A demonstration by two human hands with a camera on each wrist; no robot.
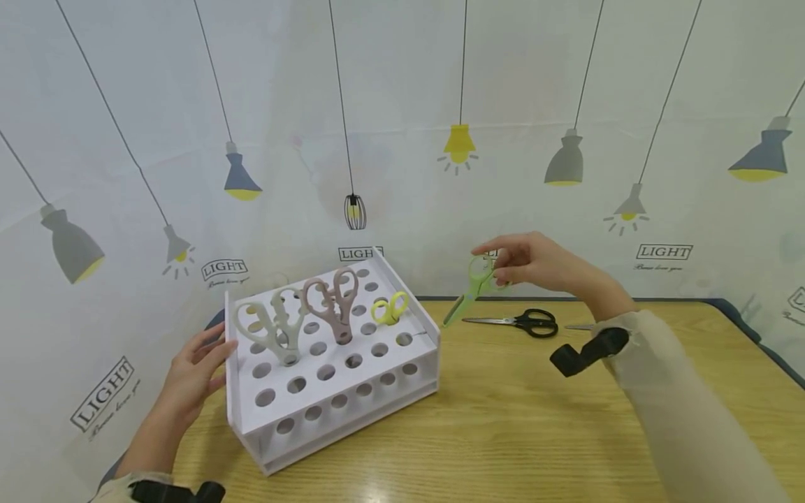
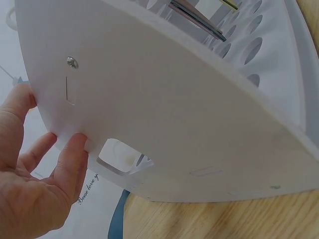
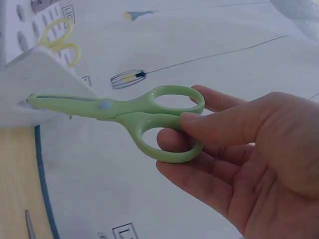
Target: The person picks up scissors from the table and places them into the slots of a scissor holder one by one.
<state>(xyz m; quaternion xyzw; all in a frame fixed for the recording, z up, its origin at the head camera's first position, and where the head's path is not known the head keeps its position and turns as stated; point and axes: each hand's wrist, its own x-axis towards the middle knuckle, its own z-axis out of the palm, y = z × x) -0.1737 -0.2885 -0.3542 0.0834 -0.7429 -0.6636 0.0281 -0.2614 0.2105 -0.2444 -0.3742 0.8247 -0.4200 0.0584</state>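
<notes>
Right hand (image 1: 525, 262): thumb and fingers pinch the handles of the green scissors (image 3: 127, 105), with a fingertip showing within the lower loop. Left hand (image 1: 191, 370): fingers spread and lightly bent, their tips touching the edge of the side panel (image 2: 149, 109) of a white rack (image 1: 279, 381). The rack stands on a wood-grain table (image 1: 503, 419); pale (image 1: 283, 349), brown (image 1: 339, 325) and yellow scissors (image 1: 391, 318) stand handles-up in its holes. Black-handled scissors (image 1: 518, 321) lie on the table to the right. Behind hangs a light cloth (image 1: 402, 84) printed with lamps and "LIGHT". The green scissors extend from the right fingertips, blades together, slanting down and leftward, the tip near the rack's right end; contact there cannot be told.
</notes>
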